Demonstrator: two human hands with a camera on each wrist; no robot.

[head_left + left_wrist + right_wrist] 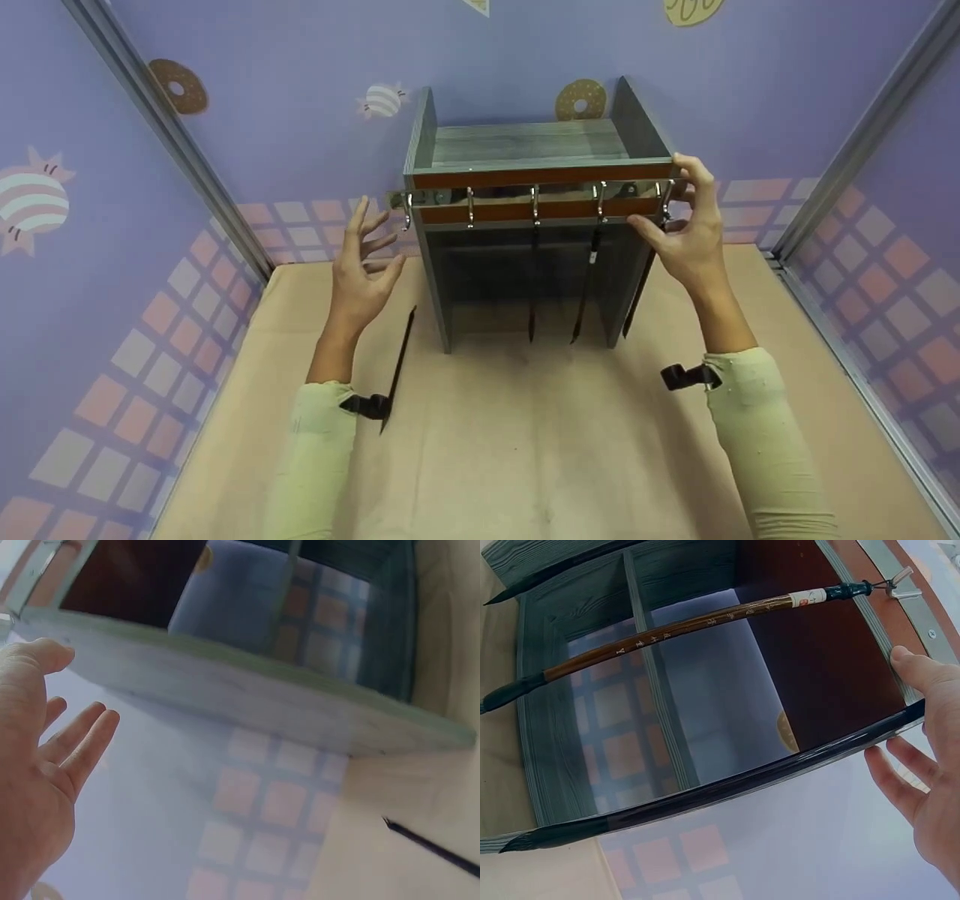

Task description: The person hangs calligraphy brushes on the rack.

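Grey wood-grain rack [525, 142] stands upright at the far middle of the tan paper-covered table [525, 450], with a brown front rail and a shiny chrome hook bar [540, 195]; long dark calligraphy brushes [583, 292] hang from the hooks. Right hand [686, 232] is at the bar's right end, fingers [911, 671] touching the rail by the rightmost glossy black brush [727, 784], real grip unclear. Left hand [364, 262] is released, fingers spread, just left of the rack, with one slim black brush [397, 367] flat on the table below it

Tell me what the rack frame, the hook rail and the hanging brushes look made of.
Rack frame: grey wood-grain board, probably laminate, matte. Hook rail: shiny mirror-like metal, likely chromed, on a reddish-brown strip. Brushes: glossy dark lacquered handles, possibly wood or bamboo, with dark hair tips.
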